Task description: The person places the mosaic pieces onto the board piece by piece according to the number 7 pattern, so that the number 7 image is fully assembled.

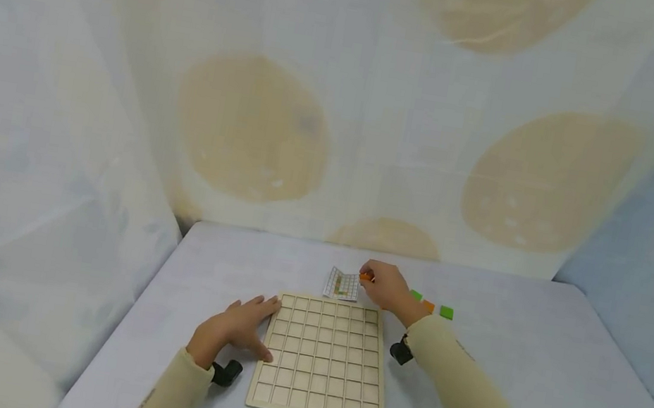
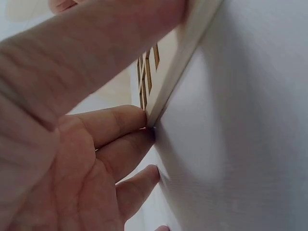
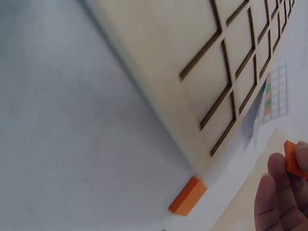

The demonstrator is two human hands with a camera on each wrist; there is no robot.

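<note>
A wooden grid board (image 1: 323,357) with empty square cells lies flat on the table. My left hand (image 1: 237,327) rests against its left edge with straight fingers touching the rim (image 2: 163,91). My right hand (image 1: 386,286) is beyond the board's far right corner and pinches a small orange tile (image 1: 365,276) (image 3: 294,159) between its fingertips. A small printed pattern card (image 1: 343,284) (image 3: 275,91) lies just behind the board, next to that hand. Another orange tile (image 3: 187,196) lies on the table by the board's corner.
Green tiles (image 1: 446,312) and an orange tile (image 1: 428,305) lie in a row right of my right hand. The table (image 1: 530,379) is covered in pale cloth, and draped fabric walls close it in at the back and sides.
</note>
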